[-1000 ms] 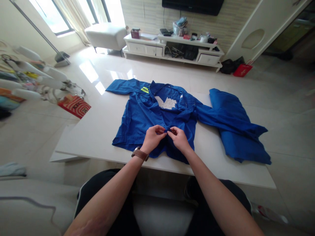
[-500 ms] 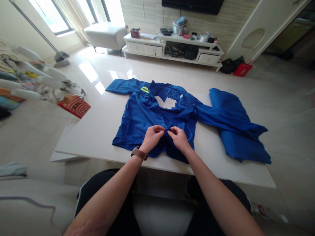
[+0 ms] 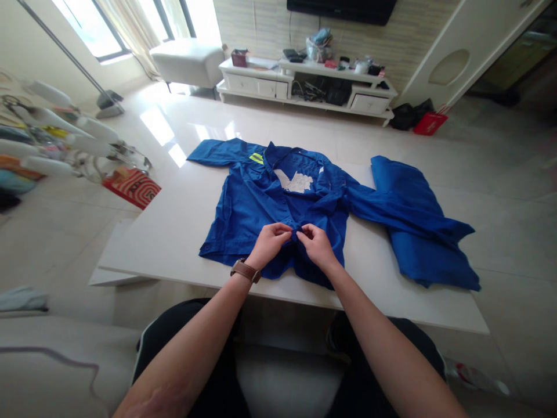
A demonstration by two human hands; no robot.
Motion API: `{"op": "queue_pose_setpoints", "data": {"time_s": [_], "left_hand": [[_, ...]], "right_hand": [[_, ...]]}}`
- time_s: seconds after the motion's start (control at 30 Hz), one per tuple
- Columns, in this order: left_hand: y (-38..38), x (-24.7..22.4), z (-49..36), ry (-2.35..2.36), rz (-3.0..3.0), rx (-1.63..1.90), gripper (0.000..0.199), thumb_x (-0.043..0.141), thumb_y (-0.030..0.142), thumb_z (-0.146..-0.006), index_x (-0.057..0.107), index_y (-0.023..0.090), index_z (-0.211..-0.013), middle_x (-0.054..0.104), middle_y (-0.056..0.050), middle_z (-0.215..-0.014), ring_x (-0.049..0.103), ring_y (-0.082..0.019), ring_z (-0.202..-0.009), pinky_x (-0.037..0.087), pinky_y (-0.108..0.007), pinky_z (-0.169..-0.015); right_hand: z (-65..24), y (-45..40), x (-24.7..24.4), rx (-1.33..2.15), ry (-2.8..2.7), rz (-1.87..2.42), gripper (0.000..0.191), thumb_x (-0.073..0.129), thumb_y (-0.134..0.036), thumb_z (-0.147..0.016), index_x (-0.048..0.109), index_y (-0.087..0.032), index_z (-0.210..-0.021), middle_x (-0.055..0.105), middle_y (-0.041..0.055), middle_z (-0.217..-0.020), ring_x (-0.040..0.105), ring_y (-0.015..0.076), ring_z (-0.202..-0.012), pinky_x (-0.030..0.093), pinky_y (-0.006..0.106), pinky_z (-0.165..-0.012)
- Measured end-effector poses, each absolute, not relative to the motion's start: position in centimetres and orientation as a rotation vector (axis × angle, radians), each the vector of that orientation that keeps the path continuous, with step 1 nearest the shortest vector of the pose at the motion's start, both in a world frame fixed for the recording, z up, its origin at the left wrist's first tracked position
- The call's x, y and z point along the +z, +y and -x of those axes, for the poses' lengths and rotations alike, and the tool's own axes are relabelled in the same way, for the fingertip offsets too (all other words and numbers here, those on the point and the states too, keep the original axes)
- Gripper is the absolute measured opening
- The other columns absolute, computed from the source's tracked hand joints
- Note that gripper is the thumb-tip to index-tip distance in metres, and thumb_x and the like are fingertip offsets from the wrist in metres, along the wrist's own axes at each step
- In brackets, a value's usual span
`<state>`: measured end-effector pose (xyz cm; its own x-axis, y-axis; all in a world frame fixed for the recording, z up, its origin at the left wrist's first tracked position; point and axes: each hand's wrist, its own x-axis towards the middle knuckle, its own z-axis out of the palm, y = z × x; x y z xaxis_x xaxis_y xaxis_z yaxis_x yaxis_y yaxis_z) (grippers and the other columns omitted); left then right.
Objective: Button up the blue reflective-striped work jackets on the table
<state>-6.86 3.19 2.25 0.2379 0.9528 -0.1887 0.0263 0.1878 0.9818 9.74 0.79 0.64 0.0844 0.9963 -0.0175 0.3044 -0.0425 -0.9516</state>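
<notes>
ok so closest to me is a clear plastic bottle with a red label (image 3: 476,377) by the person's right knee, and nope, can't read the label from here. brown leather-strapped wristwatch (image 3: 246,271) on the left wrist, dial turned away so no brand either

the left hand (image 3: 272,241) has its thumb and forefinger tips closed on a bit of cloth, and the right hand (image 3: 317,242) is pinching the edge right next to it, fingertips almost touching. what they've got is the front opening of a royal blue long-sleeved cloth work jacket (image 3: 246,212), lying spread out on a flat white tabletop (image 3: 148,244), collar away from the person. looks to me like a button getting worked at, but doing up or undoing? can't tell, the fingers cover it. i'd say the next move calls for both edges kept snug and a careful thumb

one sleeve lies over a folded royal blue cloth bundle (image 3: 429,258) on the right. there's a ragged white patch (image 3: 296,181) inside the neck, no letters i can make out

past the table's left edge, a red and white patterned paper bag (image 3: 132,187) clearly says kfc lol. way back, a small red carrier bag (image 3: 430,122) has pale writing, too small, same for the marking on the black flat tv (image 3: 342,10)
</notes>
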Motion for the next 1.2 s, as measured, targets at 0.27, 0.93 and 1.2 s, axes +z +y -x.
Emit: {"op": "queue_pose_setpoints", "data": {"time_s": [0.27,0.93,1.2], "left_hand": [[3.3,1.6,7.0,1.161,-1.27,0.9,0.018,0.074,0.029,-0.072,0.076,0.015,-0.082,0.075,-0.005,-0.078,0.067,-0.016,-0.073,0.051,-0.028,-0.071],[3.1,2.3,6.8,1.167,-1.25,0.899,0.023,0.073,0.034,-0.072,0.071,0.016,-0.084,0.066,-0.001,-0.069,0.057,-0.013,-0.064,0.045,-0.025,-0.062],[1.7,3.8,6.7,1.353,-1.609,0.778,0.028,0.073,0.037,-0.077,0.063,0.017,-0.061,0.059,0.001,-0.053,0.051,-0.01,-0.051,0.036,-0.022,-0.051]], "right_hand": [[-9.8,0.8,0.6,1.001,-1.355,1.508,0.026,0.062,-0.048,-0.082,0.061,-0.022,-0.079,0.063,0.0008,-0.072,0.056,0.0185,-0.068,0.044,0.032,-0.069],[-9.5,0.8,1.1,1.081,-1.305,1.49,0.03,0.064,-0.051,-0.077,0.061,-0.02,-0.077,0.06,-0.0004,-0.069,0.053,0.0166,-0.066,0.041,0.03,-0.064],[-9.7,0.9,1.1,1.004,-1.304,1.519,0.03,0.059,-0.052,-0.08,0.059,-0.021,-0.077,0.061,0.0001,-0.069,0.054,0.0173,-0.067,0.042,0.03,-0.065]]}}
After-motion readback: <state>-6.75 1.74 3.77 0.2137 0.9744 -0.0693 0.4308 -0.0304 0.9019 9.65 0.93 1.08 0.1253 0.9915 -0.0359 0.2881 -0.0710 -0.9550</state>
